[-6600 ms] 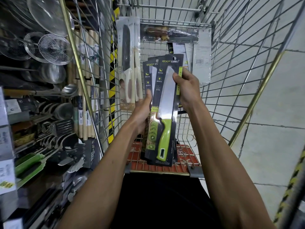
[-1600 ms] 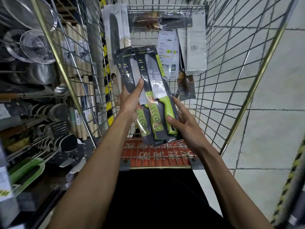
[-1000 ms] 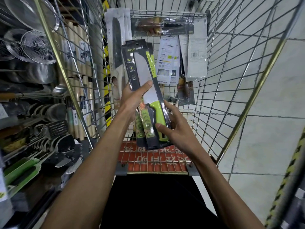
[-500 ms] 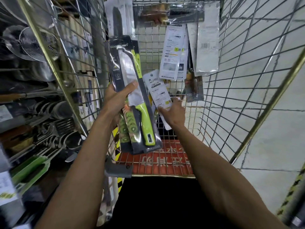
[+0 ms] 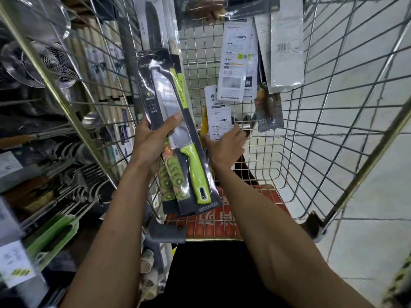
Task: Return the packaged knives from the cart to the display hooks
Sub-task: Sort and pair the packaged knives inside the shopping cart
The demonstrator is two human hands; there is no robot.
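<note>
My left hand (image 5: pixel 153 138) grips a stack of green-handled packaged knives (image 5: pixel 175 134) in black card packs, held upright at the cart's left wall. My right hand (image 5: pixel 224 145) is inside the wire cart (image 5: pixel 333 130), its fingers closed on a white-backed knife package (image 5: pixel 216 114) that stands tilted near the cart's middle. More packaged knives lean against the cart's far end: white-backed packs (image 5: pixel 238 63), a clear pack (image 5: pixel 287 41) and a small brown-handled one (image 5: pixel 268 107).
The cart's red plastic seat flap (image 5: pixel 222 218) lies near me. Shelves on the left hold metal strainers (image 5: pixel 37 65), ladles and spatulas (image 5: pixel 73 181) and green items (image 5: pixel 51 236). Pale tiled floor (image 5: pixel 378 218) lies to the right.
My right hand let go of the green-handled stack, reached deeper into the cart and took hold of a white-backed package. My left hand carried the stack up and to the left.
</note>
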